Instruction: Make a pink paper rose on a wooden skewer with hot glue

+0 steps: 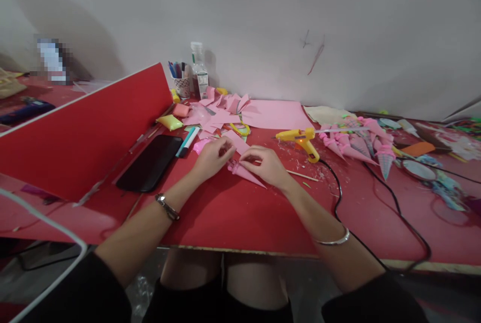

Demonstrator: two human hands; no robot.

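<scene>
Head camera looks down, fairly near, at table (233, 212).

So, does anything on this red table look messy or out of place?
Yes. Small white crumbs lie scattered on the red table near the yellow glue gun, and cut pink paper scraps are strewn loosely behind the hands.

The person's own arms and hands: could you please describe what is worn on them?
Both forearms are bare, with black sleeves pushed up near the elbows. The left hand has a dark banded bracelet or watch at its wrist; the right hand has a thin silver bangle farther up the forearm. No gloves.
</scene>
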